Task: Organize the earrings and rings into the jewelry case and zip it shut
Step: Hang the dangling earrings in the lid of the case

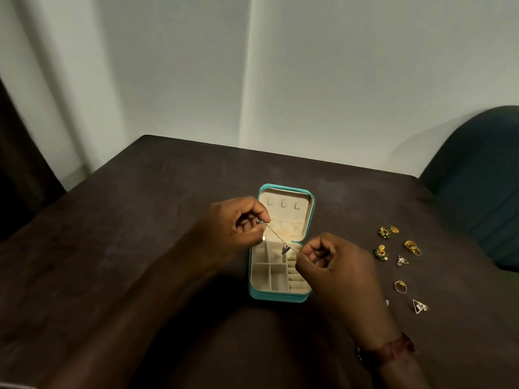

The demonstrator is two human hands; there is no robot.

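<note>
Both hands over the open jewelry case (280, 295): left hand (238, 223) & right hand (325, 262) each pinch an end of a thin chain (276, 237), pulled taut w/ pendant hanging, prob. to lay it in untangled. Earrings and rings (398, 259) wait on table (140, 220), right of case.

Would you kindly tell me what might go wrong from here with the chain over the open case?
1. The chain is pinched only at its ends by the left hand and right hand; a slip could drop it tangled into the case.
2. The right forearm lies close to the loose earrings on the table; moving it might knock them away.
</note>
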